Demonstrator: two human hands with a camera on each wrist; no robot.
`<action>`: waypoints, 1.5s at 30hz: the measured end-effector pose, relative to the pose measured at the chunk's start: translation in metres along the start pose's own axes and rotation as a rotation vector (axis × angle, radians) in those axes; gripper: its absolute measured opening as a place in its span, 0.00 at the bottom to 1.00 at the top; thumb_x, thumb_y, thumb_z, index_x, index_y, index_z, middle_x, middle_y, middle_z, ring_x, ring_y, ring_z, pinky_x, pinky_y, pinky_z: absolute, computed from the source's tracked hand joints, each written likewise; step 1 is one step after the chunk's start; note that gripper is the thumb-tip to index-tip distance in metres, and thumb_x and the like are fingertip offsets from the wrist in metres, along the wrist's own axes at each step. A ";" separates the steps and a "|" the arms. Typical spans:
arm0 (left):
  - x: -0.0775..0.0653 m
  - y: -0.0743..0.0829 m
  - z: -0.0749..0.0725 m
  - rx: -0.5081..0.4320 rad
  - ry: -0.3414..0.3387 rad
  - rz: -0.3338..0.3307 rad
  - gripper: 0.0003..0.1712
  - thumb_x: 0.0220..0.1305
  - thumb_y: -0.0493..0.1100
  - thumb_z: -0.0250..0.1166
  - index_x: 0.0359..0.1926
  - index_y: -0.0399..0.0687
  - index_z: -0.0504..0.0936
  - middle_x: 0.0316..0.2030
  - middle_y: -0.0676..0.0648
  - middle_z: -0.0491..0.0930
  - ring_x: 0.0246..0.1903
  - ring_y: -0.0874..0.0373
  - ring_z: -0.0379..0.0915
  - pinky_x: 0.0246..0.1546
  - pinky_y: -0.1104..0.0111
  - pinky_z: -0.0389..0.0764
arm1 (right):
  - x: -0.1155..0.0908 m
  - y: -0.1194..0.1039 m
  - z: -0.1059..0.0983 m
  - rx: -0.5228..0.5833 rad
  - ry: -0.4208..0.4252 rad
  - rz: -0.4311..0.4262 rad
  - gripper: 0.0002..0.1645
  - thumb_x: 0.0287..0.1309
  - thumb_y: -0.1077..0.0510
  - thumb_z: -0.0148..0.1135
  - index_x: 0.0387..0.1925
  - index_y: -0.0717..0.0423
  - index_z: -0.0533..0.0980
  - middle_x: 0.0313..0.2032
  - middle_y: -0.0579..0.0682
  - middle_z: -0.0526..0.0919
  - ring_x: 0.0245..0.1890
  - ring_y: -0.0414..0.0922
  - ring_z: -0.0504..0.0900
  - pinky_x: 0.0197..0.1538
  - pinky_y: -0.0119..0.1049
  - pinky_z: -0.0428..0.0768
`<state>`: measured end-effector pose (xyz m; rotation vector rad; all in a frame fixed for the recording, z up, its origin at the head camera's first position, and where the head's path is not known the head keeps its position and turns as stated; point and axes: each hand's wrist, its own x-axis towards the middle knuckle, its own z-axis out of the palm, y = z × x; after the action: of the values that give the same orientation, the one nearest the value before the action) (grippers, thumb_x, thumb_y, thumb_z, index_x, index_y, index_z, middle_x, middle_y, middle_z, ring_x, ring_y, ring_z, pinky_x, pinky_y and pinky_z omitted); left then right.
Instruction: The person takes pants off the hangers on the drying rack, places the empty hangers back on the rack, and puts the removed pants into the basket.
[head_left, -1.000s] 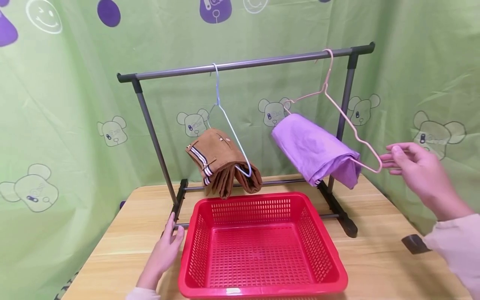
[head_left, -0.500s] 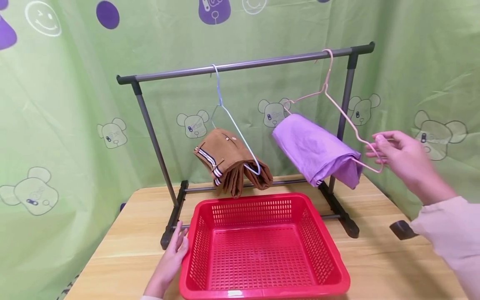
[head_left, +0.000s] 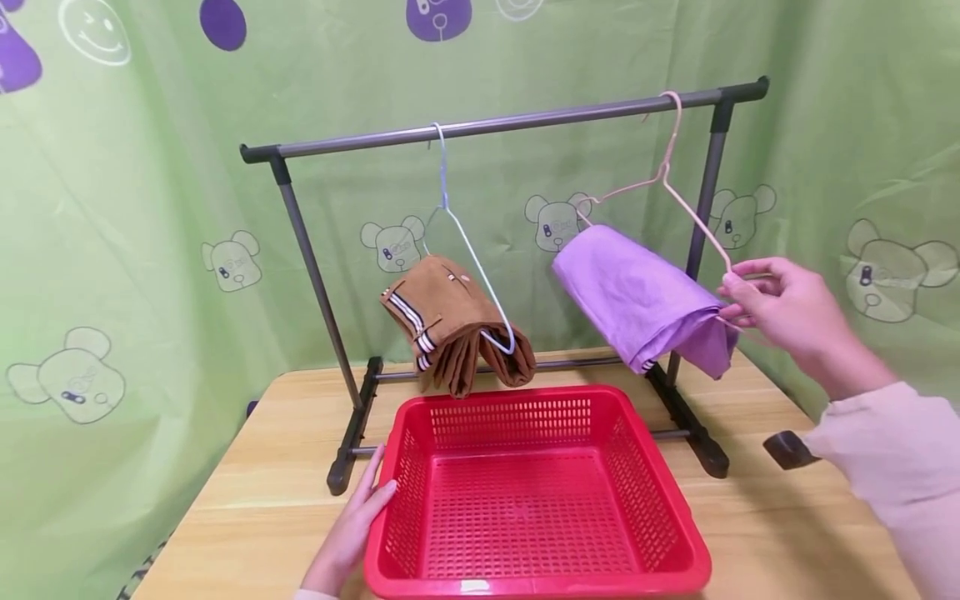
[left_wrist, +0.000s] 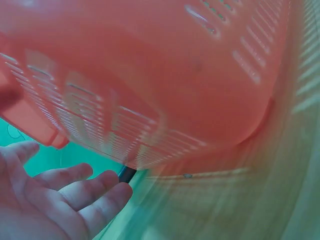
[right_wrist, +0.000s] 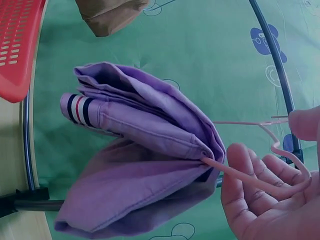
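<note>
Right hand point(head_left: 795, 312): thumb and fingers pinch the side of a pink hanger point(head_left: 693, 215), near its lower corner. Its hook sits over the top rail point(head_left: 555, 119) of the rack, toward my right. The purple garment point(head_left: 637, 292) hangs folded over the hanger's lower bar, just beside my fingertips; a striped band shows in the right wrist view.

Left hand point(head_left: 352, 525): fingers extended and spread, outside the left wall of a red basket point(head_left: 570, 583), thumb at the rim. Cannot tell whether it presses there.

Farther left along the rail, brown pants point(head_left: 450, 292) lie folded over a pale blue hanger point(head_left: 476, 262). Basket stands on the wooden table point(head_left: 262, 467), in front of the rack; patterned green curtain point(head_left: 150, 208) behind.
</note>
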<state>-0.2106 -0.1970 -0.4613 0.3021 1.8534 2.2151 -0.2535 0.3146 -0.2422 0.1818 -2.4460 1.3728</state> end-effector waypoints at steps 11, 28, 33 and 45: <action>-0.003 0.000 0.003 -0.102 -0.042 -0.005 0.40 0.76 0.48 0.46 0.76 0.68 0.32 0.71 0.28 0.45 0.58 0.37 0.68 0.52 0.44 0.73 | 0.009 -0.006 0.005 -0.046 0.029 0.021 0.26 0.69 0.43 0.50 0.54 0.60 0.67 0.27 0.43 0.79 0.24 0.41 0.76 0.27 0.33 0.80; -0.001 -0.002 0.000 -0.111 -0.062 -0.017 0.40 0.75 0.48 0.46 0.76 0.69 0.32 0.72 0.31 0.43 0.59 0.38 0.68 0.52 0.45 0.73 | 0.009 -0.017 0.008 -0.216 0.097 0.030 0.28 0.74 0.45 0.40 0.56 0.64 0.71 0.25 0.48 0.73 0.14 0.38 0.60 0.12 0.37 0.64; -0.001 -0.002 -0.001 -0.118 -0.064 -0.018 0.40 0.75 0.48 0.46 0.76 0.69 0.32 0.72 0.30 0.45 0.59 0.38 0.68 0.52 0.45 0.73 | 0.006 -0.020 0.007 -0.250 0.122 0.029 0.28 0.73 0.43 0.41 0.54 0.62 0.72 0.22 0.49 0.69 0.14 0.40 0.61 0.11 0.39 0.63; -0.001 -0.003 -0.002 -0.115 -0.078 -0.023 0.40 0.76 0.48 0.47 0.76 0.68 0.32 0.71 0.29 0.47 0.58 0.37 0.69 0.52 0.45 0.73 | 0.002 -0.019 0.007 -0.257 0.163 0.038 0.28 0.72 0.41 0.41 0.52 0.58 0.74 0.23 0.50 0.71 0.17 0.43 0.62 0.13 0.38 0.64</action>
<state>-0.2099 -0.1990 -0.4643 0.3388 1.6737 2.2498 -0.2513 0.2985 -0.2293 -0.0373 -2.4681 1.0299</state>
